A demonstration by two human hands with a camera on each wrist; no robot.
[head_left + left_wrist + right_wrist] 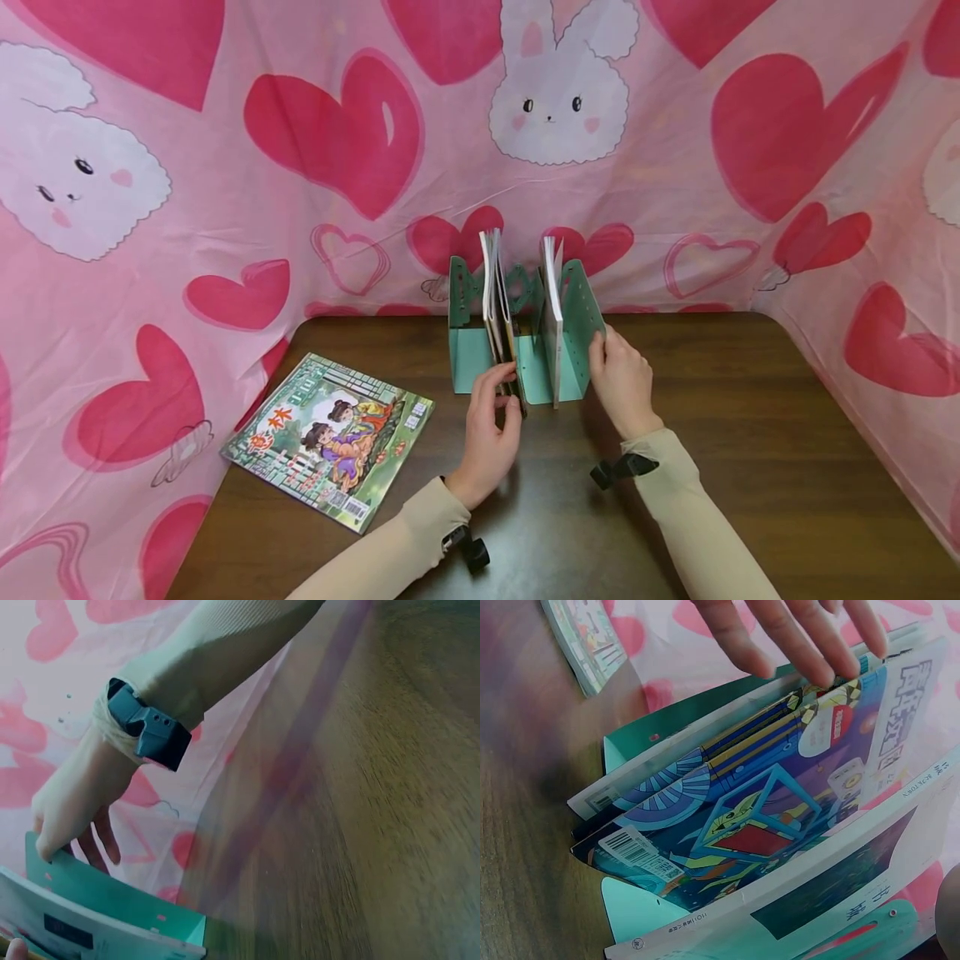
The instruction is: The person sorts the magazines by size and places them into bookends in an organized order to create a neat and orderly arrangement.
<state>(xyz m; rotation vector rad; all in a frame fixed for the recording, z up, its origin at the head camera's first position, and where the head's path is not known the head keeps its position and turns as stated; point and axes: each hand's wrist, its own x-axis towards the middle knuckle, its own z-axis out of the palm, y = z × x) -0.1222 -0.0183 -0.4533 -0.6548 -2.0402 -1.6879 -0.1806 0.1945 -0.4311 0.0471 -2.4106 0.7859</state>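
A green book rack [468,357] with several upright magazines stands near the table's back edge. My right hand [624,382] grips the outer edge of its right side panel [112,891], thumb on the inner face. My left hand [487,442] is at the near edge of the left group of magazines [492,304], with its fingers [810,645] spread and loosely bent over their edges in the right wrist view. The front one, a blue-purple magazine [735,802], shows a barcode. Nearer the right panel a whitish magazine [552,304] stands apart from that group.
To the left, a magazine [330,442] with a green illustrated cover lies flat on the brown wooden table [750,467]. A pink cloth [442,167] with hearts and rabbits hangs behind the table and on both sides. Each wrist carries a black camera [474,550].
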